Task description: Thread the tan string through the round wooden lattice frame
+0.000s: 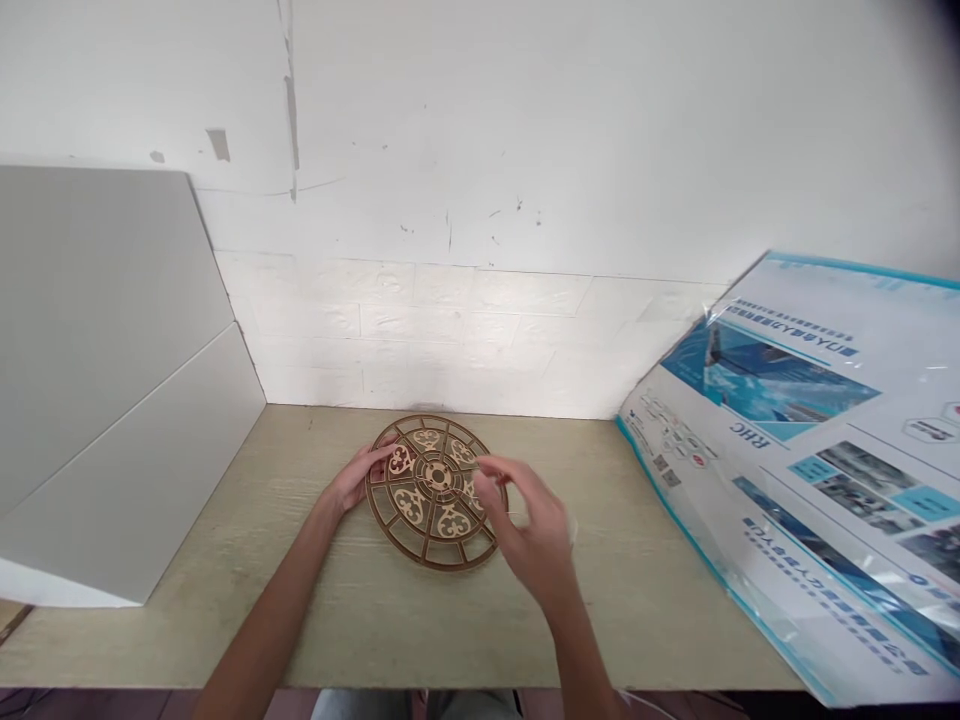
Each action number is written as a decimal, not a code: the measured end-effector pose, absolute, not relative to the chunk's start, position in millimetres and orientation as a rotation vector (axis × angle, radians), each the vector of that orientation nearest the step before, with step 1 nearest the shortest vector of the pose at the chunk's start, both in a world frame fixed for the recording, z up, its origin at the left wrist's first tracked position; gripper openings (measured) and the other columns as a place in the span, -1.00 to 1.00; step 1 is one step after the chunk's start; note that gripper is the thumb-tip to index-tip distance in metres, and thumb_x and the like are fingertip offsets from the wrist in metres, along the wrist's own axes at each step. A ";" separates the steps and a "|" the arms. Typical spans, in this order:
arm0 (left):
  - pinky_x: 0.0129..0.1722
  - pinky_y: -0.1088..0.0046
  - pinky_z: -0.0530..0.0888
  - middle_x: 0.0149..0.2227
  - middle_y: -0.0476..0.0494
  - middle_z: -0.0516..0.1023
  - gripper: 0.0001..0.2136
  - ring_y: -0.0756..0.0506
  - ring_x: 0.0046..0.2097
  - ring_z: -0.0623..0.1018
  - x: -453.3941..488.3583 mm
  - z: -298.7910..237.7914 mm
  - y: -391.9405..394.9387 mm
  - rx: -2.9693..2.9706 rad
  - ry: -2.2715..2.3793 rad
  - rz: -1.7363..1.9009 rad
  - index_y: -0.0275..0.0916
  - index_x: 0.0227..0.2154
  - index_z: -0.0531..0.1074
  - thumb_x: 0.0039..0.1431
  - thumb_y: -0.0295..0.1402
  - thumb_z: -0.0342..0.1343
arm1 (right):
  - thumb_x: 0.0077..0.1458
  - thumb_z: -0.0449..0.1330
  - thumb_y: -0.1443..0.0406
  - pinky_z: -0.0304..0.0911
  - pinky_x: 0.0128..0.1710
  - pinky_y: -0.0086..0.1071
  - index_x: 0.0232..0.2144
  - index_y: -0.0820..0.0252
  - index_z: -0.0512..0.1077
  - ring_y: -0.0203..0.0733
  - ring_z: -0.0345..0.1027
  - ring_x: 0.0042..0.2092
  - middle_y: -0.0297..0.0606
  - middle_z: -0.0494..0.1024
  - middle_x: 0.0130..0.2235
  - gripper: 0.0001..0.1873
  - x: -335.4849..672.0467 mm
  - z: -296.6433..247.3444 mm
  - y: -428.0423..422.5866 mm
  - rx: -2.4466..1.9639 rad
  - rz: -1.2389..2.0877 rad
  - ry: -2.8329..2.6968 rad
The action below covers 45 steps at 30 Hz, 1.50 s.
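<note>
A round wooden openwork disc, with a ring of cut-out scroll ornaments about a hub, is over the table, slightly tilted. My left hand grips its left rim, thumb on top and fingers behind. Above the disc's right side is my right hand, its thumb and index finger curled with their tips close together. A thin pale line shows by these fingers, and something translucent by the outer side of the hand. What the right fingertips pinch is too small to make out.
The pale wooden table ends at a white wall behind. Large grey-white panels stand at the left. On the right, a printed poster board in blue and white leans over the tabletop, its lower edge reaching the front.
</note>
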<state>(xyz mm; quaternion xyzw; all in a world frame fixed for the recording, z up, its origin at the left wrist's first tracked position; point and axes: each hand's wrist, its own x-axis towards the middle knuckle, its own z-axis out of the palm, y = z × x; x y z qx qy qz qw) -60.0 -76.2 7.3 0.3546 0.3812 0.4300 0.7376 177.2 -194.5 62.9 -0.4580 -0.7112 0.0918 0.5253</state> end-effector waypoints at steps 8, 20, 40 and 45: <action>-0.21 0.44 0.52 -0.14 -0.24 0.59 -0.53 -0.10 -0.22 0.59 -57.8 9.2 -78.0 0.747 0.859 0.955 -0.28 0.04 0.39 0.04 -0.34 0.28 | 0.16 0.15 0.20 0.30 -0.18 -0.26 -0.34 0.13 0.46 -0.12 0.35 -0.17 -0.23 0.48 -0.29 -0.85 178.2 16.2 -126.1 -1.201 0.468 -2.081; -0.24 0.43 0.52 -0.15 -0.26 0.59 -0.54 -0.10 -0.25 0.59 -57.8 6.0 -77.5 0.728 0.834 0.955 -0.31 0.04 0.40 0.04 -0.37 0.27 | 0.19 0.11 0.19 0.23 -0.23 -0.28 -0.43 0.16 0.36 -0.13 0.31 -0.25 -0.25 0.45 -0.36 -0.79 165.2 0.5 -126.3 -1.202 0.558 -1.998; -0.27 0.46 0.52 -0.20 -0.25 0.60 -0.56 -0.07 -0.29 0.59 -55.2 13.2 -79.8 0.708 0.825 0.962 -0.32 0.00 0.42 0.02 -0.41 0.28 | 0.14 0.14 0.28 0.19 -0.33 -0.37 -0.45 0.17 0.35 -0.19 0.31 -0.34 -0.29 0.44 -0.42 -0.87 158.4 -6.9 -132.4 -1.198 0.573 -1.986; -0.28 0.45 0.52 -0.20 -0.25 0.60 -0.55 -0.08 -0.29 0.59 -56.3 11.1 -79.5 0.701 0.855 0.954 -0.31 0.01 0.42 0.02 -0.40 0.29 | 0.16 0.14 0.24 0.21 -0.31 -0.36 -0.44 0.17 0.38 -0.20 0.34 -0.35 -0.29 0.48 -0.41 -0.84 163.3 -4.1 -133.0 -1.164 0.618 -2.013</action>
